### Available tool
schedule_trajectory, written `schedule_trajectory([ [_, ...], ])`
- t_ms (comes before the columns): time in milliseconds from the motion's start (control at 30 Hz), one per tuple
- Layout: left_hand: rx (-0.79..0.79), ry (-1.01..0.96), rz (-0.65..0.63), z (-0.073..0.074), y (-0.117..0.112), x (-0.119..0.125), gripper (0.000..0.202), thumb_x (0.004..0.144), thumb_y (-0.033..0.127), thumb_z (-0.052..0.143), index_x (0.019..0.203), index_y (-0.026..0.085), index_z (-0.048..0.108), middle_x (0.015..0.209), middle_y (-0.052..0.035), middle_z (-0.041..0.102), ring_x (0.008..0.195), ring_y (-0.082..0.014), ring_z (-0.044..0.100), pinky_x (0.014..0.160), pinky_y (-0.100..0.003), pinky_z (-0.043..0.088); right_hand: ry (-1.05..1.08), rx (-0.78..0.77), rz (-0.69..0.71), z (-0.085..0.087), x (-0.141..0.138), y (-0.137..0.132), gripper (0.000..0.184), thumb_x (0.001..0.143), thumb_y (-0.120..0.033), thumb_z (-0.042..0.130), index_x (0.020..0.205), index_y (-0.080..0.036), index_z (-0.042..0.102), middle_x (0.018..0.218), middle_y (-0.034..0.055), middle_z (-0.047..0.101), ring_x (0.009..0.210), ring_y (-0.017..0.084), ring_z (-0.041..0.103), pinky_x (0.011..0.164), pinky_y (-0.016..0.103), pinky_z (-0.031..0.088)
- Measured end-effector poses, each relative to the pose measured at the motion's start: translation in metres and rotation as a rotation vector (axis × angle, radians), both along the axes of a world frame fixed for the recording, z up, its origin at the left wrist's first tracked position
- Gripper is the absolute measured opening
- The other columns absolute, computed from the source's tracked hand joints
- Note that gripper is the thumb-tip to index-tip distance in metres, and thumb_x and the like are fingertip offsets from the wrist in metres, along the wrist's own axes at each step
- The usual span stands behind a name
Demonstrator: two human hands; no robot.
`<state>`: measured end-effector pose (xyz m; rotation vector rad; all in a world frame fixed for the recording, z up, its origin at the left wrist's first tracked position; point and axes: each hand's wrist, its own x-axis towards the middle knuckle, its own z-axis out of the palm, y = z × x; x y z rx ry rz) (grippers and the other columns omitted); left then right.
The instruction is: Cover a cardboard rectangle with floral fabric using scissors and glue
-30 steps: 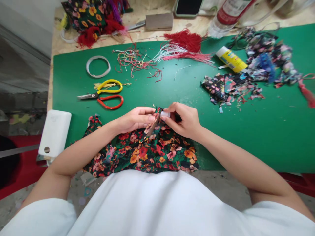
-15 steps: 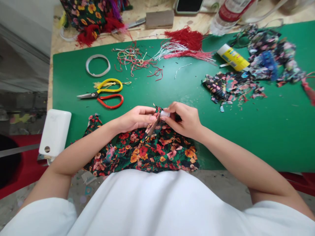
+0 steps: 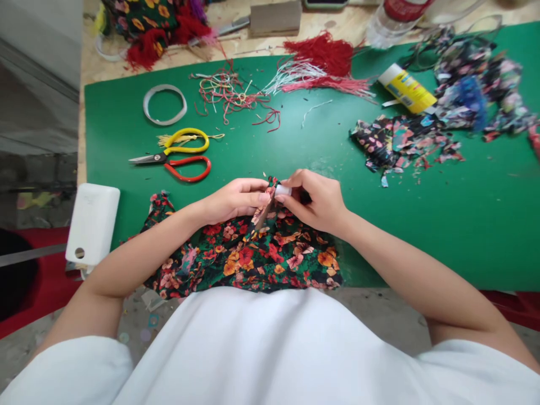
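Observation:
A dark floral fabric [image 3: 261, 261] lies on the green mat [image 3: 270, 146] at the near edge, right in front of me. My left hand [image 3: 234, 199] pinches a fold of this fabric near its top edge, beside a thin brown stick-like piece [image 3: 264, 215]. My right hand [image 3: 314, 199] is closed on a small white tube-like object [image 3: 282, 190], whose tip meets the fabric where the left fingers hold it. Both hands touch at the fold.
Yellow- and red-handled scissors [image 3: 177, 154] and a white ring [image 3: 164, 104] lie left of centre. Red tassels and threads [image 3: 312, 67] sit at the back. A yellow glue tube [image 3: 407, 88] and fabric scraps [image 3: 413, 140] lie at the right. A white box [image 3: 91, 223] sits at the left edge.
The hands keep their hold at the fabric fold. The view has shifted slightly, so the things on the mat sit a little higher in the picture.

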<state>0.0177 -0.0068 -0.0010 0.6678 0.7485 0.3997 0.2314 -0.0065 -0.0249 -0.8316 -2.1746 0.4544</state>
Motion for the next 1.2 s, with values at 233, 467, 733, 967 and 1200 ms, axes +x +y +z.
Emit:
schedule_trajectory([
  [233, -0.012, -0.001, 0.000, 0.000, 0.000, 0.000, 0.052, 0.061, 0.046, 0.087, 0.093, 0.013, 0.063, 0.079, -0.0007, 0.067, 0.076, -0.0148, 0.069, 0.068, -0.023, 0.052, -0.019, -0.029, 0.000, 0.000, 0.000, -0.001, 0.012, 0.093, -0.031, 0.057, 0.096, -0.021, 0.053, 0.071, -0.0010, 0.060, 0.059, 0.011, 0.056, 0.053, 0.024, 0.044],
  [467, -0.007, -0.006, -0.002, 0.000, 0.000, -0.001, 0.052, 0.062, 0.046, 0.087, 0.095, 0.013, 0.064, 0.081, -0.0015, 0.068, 0.077, -0.0147, 0.069, 0.067, -0.023, 0.051, 0.035, -0.049, -0.023, -0.001, 0.000, -0.001, 0.016, 0.091, -0.036, 0.061, 0.092, -0.021, 0.055, 0.067, -0.0018, 0.061, 0.055, 0.010, 0.056, 0.052, 0.023, 0.044],
  [733, 0.006, 0.012, 0.001, 0.000, 0.000, -0.002, 0.054, 0.063, 0.048, 0.085, 0.100, 0.014, 0.066, 0.090, -0.0048, 0.071, 0.081, -0.0175, 0.071, 0.070, -0.026, 0.055, 0.131, -0.272, -0.063, 0.006, 0.001, -0.002, 0.028, 0.089, -0.049, 0.061, 0.088, -0.021, 0.057, 0.070, -0.0002, 0.063, 0.055, 0.011, 0.056, 0.050, 0.025, 0.047],
  [967, -0.004, -0.053, 0.005, 0.000, -0.001, -0.001, 0.050, 0.067, 0.045, 0.083, 0.102, 0.012, 0.067, 0.105, -0.0095, 0.073, 0.090, -0.0204, 0.072, 0.084, -0.032, 0.057, 0.249, -0.343, -0.276, 0.011, 0.022, 0.017, 0.026, 0.088, -0.049, 0.063, 0.096, -0.025, 0.055, 0.078, 0.0024, 0.064, 0.061, 0.014, 0.059, 0.053, 0.028, 0.052],
  [1200, 0.000, -0.081, 0.021, -0.001, -0.001, -0.001, 0.046, 0.069, 0.043, 0.083, 0.100, 0.012, 0.070, 0.109, -0.0099, 0.073, 0.087, -0.0174, 0.073, 0.084, -0.028, 0.057, 0.109, -0.192, -0.314, 0.005, 0.044, 0.042, 0.024, 0.084, -0.043, 0.069, 0.097, -0.023, 0.062, 0.080, 0.0057, 0.067, 0.064, 0.016, 0.062, 0.057, 0.031, 0.055],
])
